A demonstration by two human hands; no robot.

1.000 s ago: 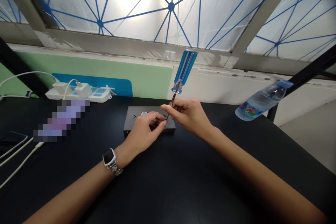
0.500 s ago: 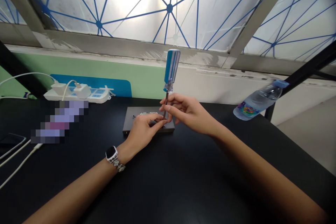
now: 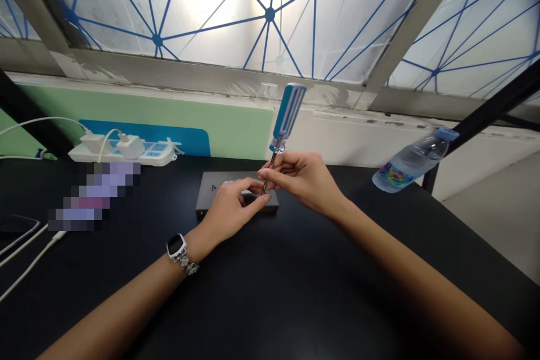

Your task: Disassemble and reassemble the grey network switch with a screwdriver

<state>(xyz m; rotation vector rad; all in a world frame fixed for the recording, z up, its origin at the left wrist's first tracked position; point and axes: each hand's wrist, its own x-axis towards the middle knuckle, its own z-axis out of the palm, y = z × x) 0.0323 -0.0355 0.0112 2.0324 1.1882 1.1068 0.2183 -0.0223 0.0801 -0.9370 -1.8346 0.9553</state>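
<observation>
A screwdriver point(image 3: 287, 115) with a blue-and-clear striped handle stands over a flat grey box-like device point(image 3: 206, 188), its handle leaning to the right. Thumb and fingers of my right hand point(image 3: 310, 183) are closed around its metal shaft, below the handle. My left hand point(image 3: 230, 208), wearing a watch point(image 3: 176, 246) at the wrist, rests over the device. Its thumb and index finger curl close around the shaft's lower end. Whatever they pinch there is too small to make out, and the screwdriver's tip is partly hidden.
A white power strip point(image 3: 162, 152) with plugged-in chargers lies at the back left of the black table point(image 3: 270, 292). White cables point(image 3: 31, 273) run along the left side. A plastic water bottle point(image 3: 411, 163) leans against a black frame at the right.
The screwdriver has tilted, its handle swinging to the right. My right hand has shifted slightly with it, and my left thumb and index finger have parted a little near the tip.
</observation>
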